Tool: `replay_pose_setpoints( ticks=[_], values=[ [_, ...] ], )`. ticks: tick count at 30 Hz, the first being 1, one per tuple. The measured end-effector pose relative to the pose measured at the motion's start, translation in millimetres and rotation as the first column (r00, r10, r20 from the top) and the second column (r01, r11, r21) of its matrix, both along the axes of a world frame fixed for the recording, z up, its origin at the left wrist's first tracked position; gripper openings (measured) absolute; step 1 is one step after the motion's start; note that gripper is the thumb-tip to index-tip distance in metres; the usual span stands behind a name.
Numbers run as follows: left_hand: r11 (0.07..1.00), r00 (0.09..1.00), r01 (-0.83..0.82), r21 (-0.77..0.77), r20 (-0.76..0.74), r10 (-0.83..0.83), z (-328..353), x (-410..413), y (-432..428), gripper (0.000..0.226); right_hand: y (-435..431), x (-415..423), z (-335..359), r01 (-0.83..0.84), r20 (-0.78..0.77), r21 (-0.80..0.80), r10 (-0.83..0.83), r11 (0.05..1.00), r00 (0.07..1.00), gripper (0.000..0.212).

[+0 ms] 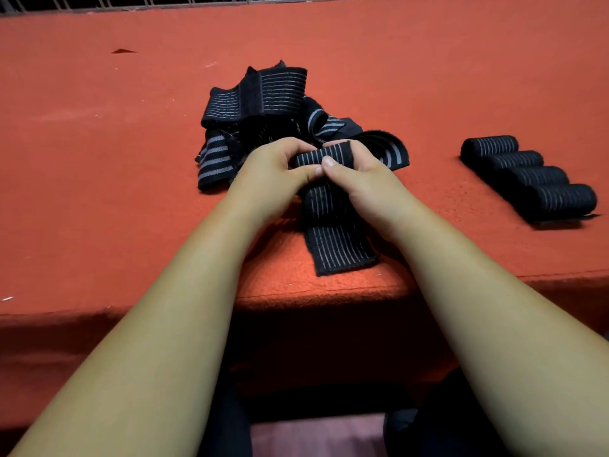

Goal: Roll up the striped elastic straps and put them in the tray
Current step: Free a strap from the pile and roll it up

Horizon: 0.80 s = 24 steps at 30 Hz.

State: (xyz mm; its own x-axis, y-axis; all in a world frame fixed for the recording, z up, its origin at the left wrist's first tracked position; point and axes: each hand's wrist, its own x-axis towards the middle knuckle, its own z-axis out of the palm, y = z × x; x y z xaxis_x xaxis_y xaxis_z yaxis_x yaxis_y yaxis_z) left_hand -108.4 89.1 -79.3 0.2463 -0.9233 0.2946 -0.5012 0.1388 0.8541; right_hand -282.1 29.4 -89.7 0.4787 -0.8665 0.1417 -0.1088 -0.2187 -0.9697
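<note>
While the striped strap (336, 239) lies mid-frame on the red desk (99, 159), your left hand (273, 169) and right hand (359, 173) pinch its rolled end. Loose straps (263, 97) heap just behind; four rolls (527, 179) lie at right.

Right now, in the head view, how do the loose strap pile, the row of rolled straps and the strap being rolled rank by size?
1. Loose pile of black grey-striped elastic straps: largest.
2-3. Row of four rolled black striped straps and half-rolled black striped strap: look alike; the strap is nearer, so unranked.
</note>
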Motion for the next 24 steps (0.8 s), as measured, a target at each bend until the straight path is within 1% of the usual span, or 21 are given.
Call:
replay_pose_setpoints(
  ticks=[2, 4, 9, 13, 17, 22, 24],
  values=[
    [1.000, 1.000, 0.010, -0.012, 0.019, -0.009, 1, 0, 0, 0.016, -1, -1, 1, 0.009, 0.002, -0.021, -0.009, 1.000, 1.000, 0.041],
    [1.000, 1.000, 0.021, -0.011, 0.008, -0.021, 1, 0, 0, 0.014, -2, -2, 1, 0.010, 0.012, -0.027, -0.009, 1.000, 1.000, 0.040],
    [0.999, 0.999, -0.021, -0.039, 0.030, 0.022, -1, -3, 1, 0.022, 0, -2, 2, 0.025, -0.039, -0.049, -0.027, 0.998, 0.999, 0.031],
    [0.998, 0.999, -0.024, -0.066, 0.027, 0.025, 0, -6, 1, 0.031, 2, -1, 7, 0.060, -0.109, -0.061, -0.066, 0.996, 0.992, 0.035],
    [0.997, 0.999, -0.017, -0.070, 0.031, 0.019, -2, -9, 0, 0.034, 2, -3, 11, 0.093, -0.191, -0.069, -0.105, 0.993, 0.976, 0.047],
    [0.999, 0.998, -0.029, -0.016, -0.057, 0.028, -5, -11, -1, 0.038, -2, 1, 3, 0.141, -0.158, -0.092, -0.155, 0.986, 0.975, 0.046],
    [1.000, 0.985, -0.008, 0.004, -0.170, 0.008, -6, -13, 0, 0.033, -3, 2, 2, 0.169, -0.122, -0.082, -0.178, 0.982, 0.976, 0.044]
  ],
)
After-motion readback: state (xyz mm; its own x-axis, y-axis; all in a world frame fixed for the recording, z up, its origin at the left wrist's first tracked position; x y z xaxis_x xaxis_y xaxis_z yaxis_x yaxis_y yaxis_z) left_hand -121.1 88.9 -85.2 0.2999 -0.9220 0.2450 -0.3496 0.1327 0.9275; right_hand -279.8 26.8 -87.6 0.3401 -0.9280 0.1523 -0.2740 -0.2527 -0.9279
